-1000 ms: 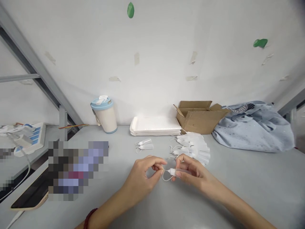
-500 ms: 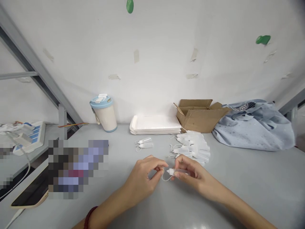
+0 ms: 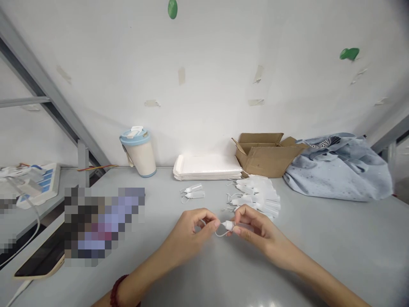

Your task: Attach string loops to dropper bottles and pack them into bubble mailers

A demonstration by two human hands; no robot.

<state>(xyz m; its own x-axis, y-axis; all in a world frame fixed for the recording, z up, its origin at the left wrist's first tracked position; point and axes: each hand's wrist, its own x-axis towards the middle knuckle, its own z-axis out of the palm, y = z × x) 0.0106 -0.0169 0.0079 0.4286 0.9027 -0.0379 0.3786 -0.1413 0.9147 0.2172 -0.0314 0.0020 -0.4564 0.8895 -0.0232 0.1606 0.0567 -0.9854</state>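
Observation:
My right hand (image 3: 255, 228) is closed around a small clear squeeze bottle, its white nozzle (image 3: 227, 225) pointing left. A thin white cord (image 3: 220, 235) loops from the bottle's neck to my left hand (image 3: 200, 228). There my thumb and forefinger pinch the cord's far end, right at the nozzle tip; whatever is on that end is hidden by the fingers. Just beyond my right hand lies a pile of similar bottles (image 3: 260, 194) with cords. Two more bottles (image 3: 194, 195) lie apart, beyond my left hand.
Against the wall stand a tumbler with a blue lid (image 3: 138, 153), a stack of white padded envelopes (image 3: 209, 167), an open cardboard box (image 3: 268, 160) and a pale blue cloth bag (image 3: 338, 175). At left lie a phone (image 3: 41, 256), a blurred-out item and a power strip (image 3: 47, 181).
My left thumb and forefinger have closed together and brought the cord's end up against the nozzle tip. The right hand still holds the bottle, almost in the same place.

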